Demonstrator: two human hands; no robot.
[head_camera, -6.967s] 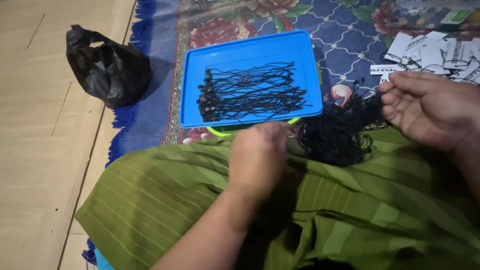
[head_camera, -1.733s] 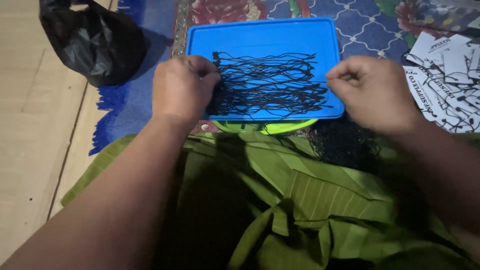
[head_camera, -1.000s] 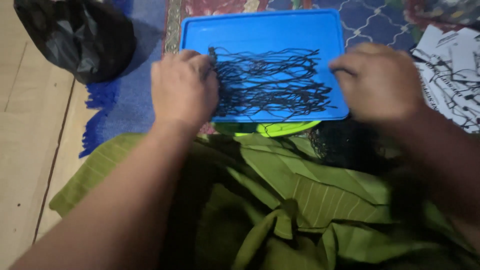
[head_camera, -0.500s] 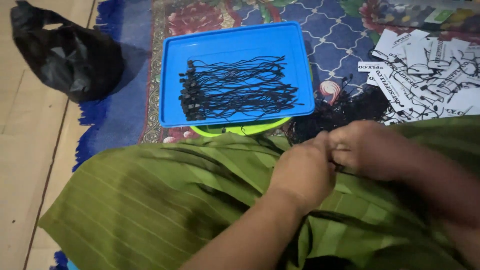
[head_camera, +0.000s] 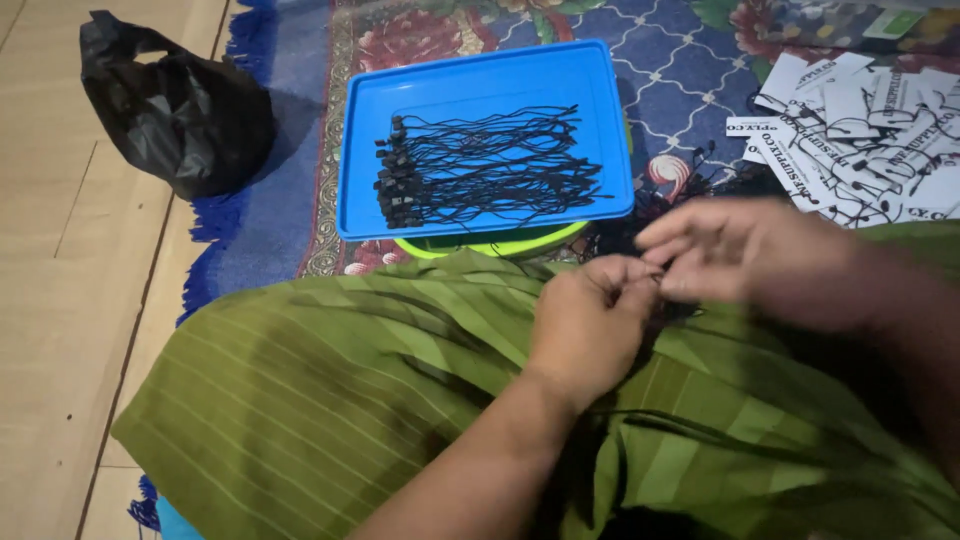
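Fingertips met over my lap: my left hand (head_camera: 590, 310) and my right hand (head_camera: 760, 255) were drawn together, each pinching at what looked like one thin black string (head_camera: 655, 290) between them, though blur kept me from seeing the grip exactly. The string sat right at my fingers, above the green striped cloth (head_camera: 330, 380) across my knees, with a loose dark tangle of strings (head_camera: 640, 235) just beyond my hands. The blue tray (head_camera: 480, 85) lay ahead and slightly to the left, so my left hand was the nearer one to it. On it the sorted strings (head_camera: 490, 165) ran side to side, their small black ends bunched at the left edge. The tray was smooth, hard plastic, resting on something lime green; the strings were limp and wiry. White printed card tags (head_camera: 860, 110) were scattered to the right on the patterned rug (head_camera: 680, 90), and a crumpled, glossy black plastic bag (head_camera: 175, 110) sat to the left on the wooden floor (head_camera: 60, 300).
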